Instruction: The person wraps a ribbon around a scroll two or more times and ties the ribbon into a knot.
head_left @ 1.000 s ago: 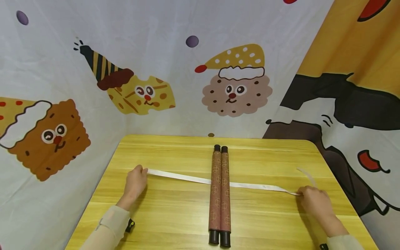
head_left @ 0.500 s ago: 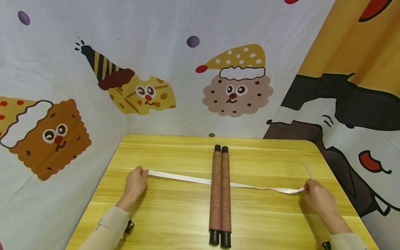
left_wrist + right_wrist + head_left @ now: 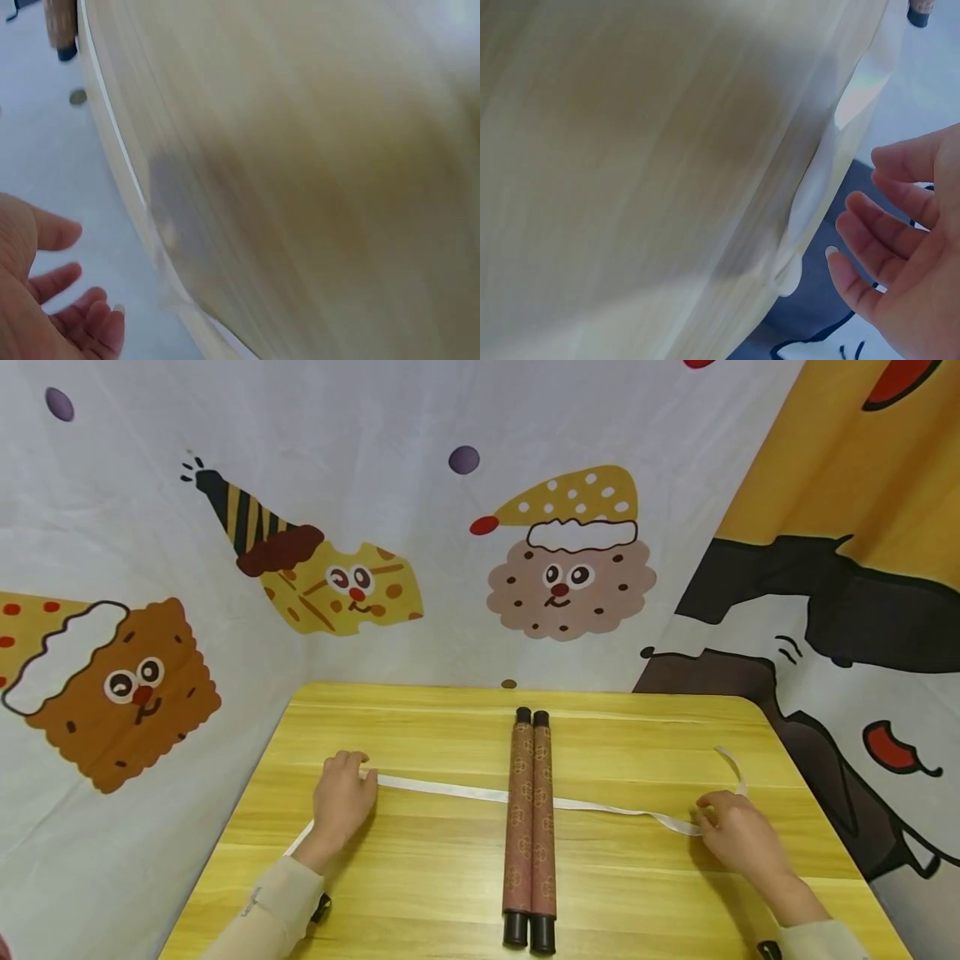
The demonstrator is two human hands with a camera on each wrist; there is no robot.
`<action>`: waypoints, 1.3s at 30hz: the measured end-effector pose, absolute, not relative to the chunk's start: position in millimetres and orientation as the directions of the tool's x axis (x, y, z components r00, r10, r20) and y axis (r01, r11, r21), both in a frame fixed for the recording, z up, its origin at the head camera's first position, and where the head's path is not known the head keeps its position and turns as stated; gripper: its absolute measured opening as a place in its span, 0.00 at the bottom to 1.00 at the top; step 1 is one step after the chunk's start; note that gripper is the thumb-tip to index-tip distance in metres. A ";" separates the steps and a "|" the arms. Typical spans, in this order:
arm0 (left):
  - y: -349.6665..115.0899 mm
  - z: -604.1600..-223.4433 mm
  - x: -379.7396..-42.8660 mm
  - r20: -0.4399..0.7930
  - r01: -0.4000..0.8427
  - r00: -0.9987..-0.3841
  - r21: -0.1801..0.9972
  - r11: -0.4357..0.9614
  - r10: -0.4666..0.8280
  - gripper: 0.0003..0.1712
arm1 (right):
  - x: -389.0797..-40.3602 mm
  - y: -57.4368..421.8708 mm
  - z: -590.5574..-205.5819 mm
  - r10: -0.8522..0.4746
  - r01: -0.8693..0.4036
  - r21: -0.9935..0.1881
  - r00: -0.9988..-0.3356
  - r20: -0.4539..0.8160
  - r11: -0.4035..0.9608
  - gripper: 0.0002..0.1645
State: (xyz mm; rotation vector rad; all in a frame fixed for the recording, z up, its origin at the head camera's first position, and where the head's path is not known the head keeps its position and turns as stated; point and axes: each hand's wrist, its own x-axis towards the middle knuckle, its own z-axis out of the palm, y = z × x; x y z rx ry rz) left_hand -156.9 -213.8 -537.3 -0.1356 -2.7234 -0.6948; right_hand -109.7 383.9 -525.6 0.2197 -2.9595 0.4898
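A white ribbon [image 3: 442, 789] lies crosswise on the table and passes beneath two scrolls [image 3: 528, 818]. The scrolls are rolled up side by side, in reddish-brown patterned cloth with black end knobs. My left hand [image 3: 342, 802] hovers over the ribbon's left part, fingers loosely bent. In the left wrist view, that hand [image 3: 45, 292] holds nothing, and the ribbon [image 3: 116, 135] lies apart from it. Above the right part of the ribbon is my right hand [image 3: 742, 835]. The right wrist view shows this hand [image 3: 907, 232] with parted, relaxed fingers beside the twisted ribbon [image 3: 817, 165].
The wooden table [image 3: 420, 877] has rounded far corners. Behind and beside it hangs a pale cloth [image 3: 375, 443] printed with cartoon figures. The ribbon's right tail [image 3: 733, 764] curves toward the far side.
Both hands have let go of the ribbon. The left hand has moved slightly right, the right hand slightly left. The ribbon's right part has slackened; the scrolls stay put.
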 end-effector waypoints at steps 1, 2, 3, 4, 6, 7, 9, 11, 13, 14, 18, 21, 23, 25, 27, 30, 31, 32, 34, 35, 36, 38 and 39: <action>-208.3 -537.5 -156.7 0.354 0.212 -0.934 0.433 0.876 0.051 0.19 | -110.0 380.2 -525.6 -0.132 -0.177 -0.306 -0.978 0.164 0.935 0.13; -202.4 -537.7 -156.5 0.366 0.254 -0.926 0.418 0.872 0.094 0.19 | -110.2 376.8 -525.9 -0.144 -0.192 -0.307 -0.975 0.170 0.932 0.13; -196.3 -538.2 -156.1 0.371 0.289 -0.919 0.405 0.867 0.133 0.20 | -110.6 373.8 -526.4 -0.158 -0.206 -0.307 -0.972 0.174 0.929 0.14; -190.2 -539.2 -155.8 0.367 0.319 -0.915 0.394 0.862 0.170 0.20 | -111.0 370.8 -526.9 -0.170 -0.219 -0.308 -0.969 0.178 0.926 0.14; -177.9 -542.0 -155.2 0.347 0.368 -0.907 0.378 0.850 0.238 0.20 | -112.6 365.3 -529.5 -0.202 -0.253 -0.307 -0.961 0.188 0.917 0.15; -171.9 -544.1 -155.1 0.335 0.389 -0.903 0.364 0.846 0.271 0.20 | -113.2 362.6 -530.3 -0.213 -0.263 -0.308 -0.959 0.188 0.914 0.15; -159.6 -548.2 -155.3 0.303 0.413 -0.898 0.331 0.849 0.318 0.20 | -114.4 357.4 -530.9 -0.226 -0.268 -0.318 -0.960 0.163 0.909 0.17; -148.8 -552.1 -156.1 0.270 0.439 -0.890 0.292 0.850 0.367 0.19 | -114.9 352.8 -530.9 -0.234 -0.266 -0.327 -0.963 0.135 0.907 0.18; -140.0 -554.8 -157.3 0.243 0.461 -0.881 0.248 0.852 0.406 0.18 | -114.5 349.3 -530.6 -0.235 -0.253 -0.333 -0.967 0.094 0.909 0.19; -136.4 -555.6 -157.9 0.234 0.469 -0.877 0.230 0.853 0.419 0.18 | -114.4 348.0 -531.0 -0.238 -0.252 -0.332 -0.968 0.081 0.909 0.19; -129.6 -557.9 -160.9 0.243 0.503 -0.855 0.179 0.845 0.457 0.11 | -113.8 344.7 -535.1 -0.264 -0.275 -0.325 -0.961 0.078 0.905 0.17; -128.2 -558.0 -162.6 0.263 0.520 -0.842 0.160 0.839 0.472 0.03 | -114.2 343.2 -537.7 -0.279 -0.299 -0.315 -0.954 0.109 0.901 0.11; -128.5 -557.9 -163.4 0.270 0.526 -0.836 0.145 0.838 0.478 0.05 | -114.5 342.6 -538.5 -0.292 -0.321 -0.306 -0.946 0.139 0.896 0.08; -129.3 -557.3 -163.6 0.271 0.529 -0.834 0.141 0.837 0.481 0.09 | -114.8 342.1 -539.2 -0.301 -0.341 -0.295 -0.938 0.172 0.893 0.06; -130.3 -557.0 -163.2 0.268 0.526 -0.836 0.146 0.838 0.478 0.11 | -115.1 341.3 -539.6 -0.302 -0.351 -0.281 -0.931 0.205 0.893 0.06; -131.4 -555.6 -161.5 0.262 0.507 -0.850 0.163 0.847 0.458 0.11 | -116.1 340.5 -540.9 -0.285 -0.346 -0.264 -0.927 0.243 0.900 0.06; -131.5 -555.0 -160.8 0.261 0.497 -0.855 0.169 0.851 0.448 0.11 | -116.4 340.1 -541.3 -0.276 -0.339 -0.258 -0.928 0.250 0.905 0.06; -131.5 -554.4 -160.0 0.264 0.488 -0.860 0.172 0.856 0.437 0.11 | -116.8 339.9 -541.6 -0.269 -0.333 -0.256 -0.929 0.253 0.908 0.06; -131.0 -552.7 -158.6 0.272 0.467 -0.870 0.185 0.865 0.411 0.10 | -117.5 339.6 -542.3 -0.254 -0.318 -0.263 -0.935 0.249 0.911 0.05; -130.6 -551.9 -158.1 0.278 0.459 -0.873 0.189 0.868 0.401 0.10 | -117.7 339.4 -542.3 -0.245 -0.309 -0.269 -0.938 0.246 0.912 0.05; -130.1 -551.2 -157.7 0.282 0.450 -0.877 0.198 0.871 0.389 0.10 | -117.7 339.3 -542.3 -0.238 -0.302 -0.275 -0.941 0.242 0.913 0.05; -129.1 -549.7 -157.4 0.288 0.435 -0.884 0.226 0.872 0.367 0.13 | -117.6 339.5 -542.7 -0.224 -0.292 -0.287 -0.943 0.246 0.912 0.05; -128.6 -548.9 -157.2 0.287 0.428 -0.889 0.244 0.870 0.356 0.15 | -117.4 339.6 -542.7 -0.219 -0.289 -0.292 -0.943 0.251 0.912 0.05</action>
